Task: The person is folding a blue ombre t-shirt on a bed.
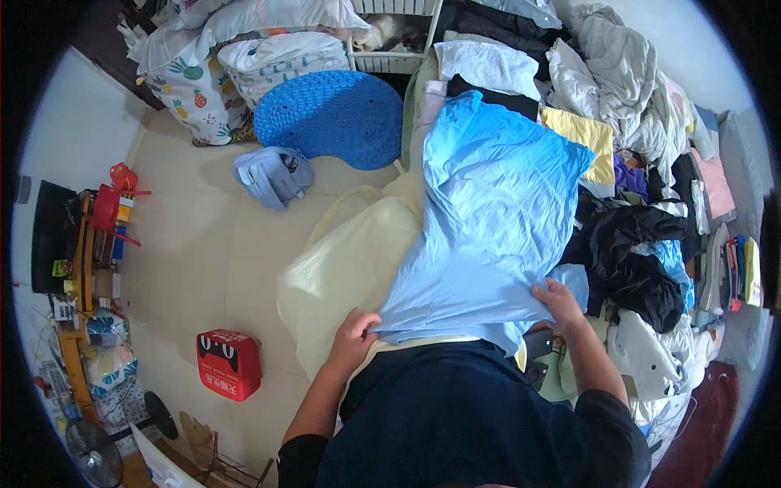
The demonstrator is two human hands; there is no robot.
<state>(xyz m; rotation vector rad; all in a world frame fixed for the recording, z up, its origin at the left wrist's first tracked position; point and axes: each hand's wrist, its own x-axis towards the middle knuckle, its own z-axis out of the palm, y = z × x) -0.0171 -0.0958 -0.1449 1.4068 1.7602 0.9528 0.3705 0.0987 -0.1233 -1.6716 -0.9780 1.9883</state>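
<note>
A blue cloth (496, 211), deep blue at its far end and pale toward me, lies spread and wrinkled in front of my body. My left hand (355, 333) pinches its near left corner. At the near right side, my right hand (560, 302) grips the edge between thumb and fingers. Whether the cloth is a shirt or a cover, I cannot tell. Under and to the left of it hangs a pale yellow fabric (350, 272), draping toward the floor.
Black clothes (630, 252) are heaped on the right, near a folded yellow cloth (582, 142) and a white quilt (618, 65). Across the floor sit a blue board (329, 114), a grey-blue bag-like bundle (274, 175) and a red box-shaped stool (228, 366). A fan (93, 451) stands lower left.
</note>
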